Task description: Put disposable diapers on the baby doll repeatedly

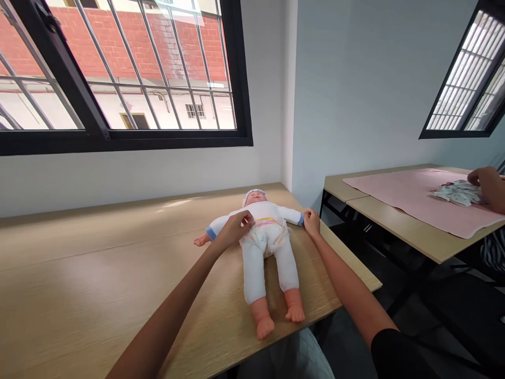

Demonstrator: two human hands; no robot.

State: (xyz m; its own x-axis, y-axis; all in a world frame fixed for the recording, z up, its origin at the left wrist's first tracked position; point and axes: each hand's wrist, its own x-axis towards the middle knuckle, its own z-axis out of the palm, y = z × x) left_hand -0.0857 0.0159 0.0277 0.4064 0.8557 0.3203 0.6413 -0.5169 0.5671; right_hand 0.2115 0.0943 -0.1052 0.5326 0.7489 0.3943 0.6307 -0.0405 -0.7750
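A baby doll [254,268] in white clothes with blue cuffs lies on its back on the wooden table [98,295], its bare feet toward me. It wears a patterned cap [252,192]. Around its hips, over the white trousers, is a white diaper [272,234] with a colourful waistband. My left hand [238,226] is closed at the diaper's left side, its fingers pinching the edge near the waist. On the other side, my right hand [312,223] is closed around the end of the doll's outstretched arm at the blue cuff, hiding the doll's hand.
The table's front and right edges lie close to the doll. A second table [430,252] stands to the right, covered partly by a pink mat [410,195]. Another person's hand [487,181] rests there by a crumpled pale cloth [457,192]. A barred window is behind.
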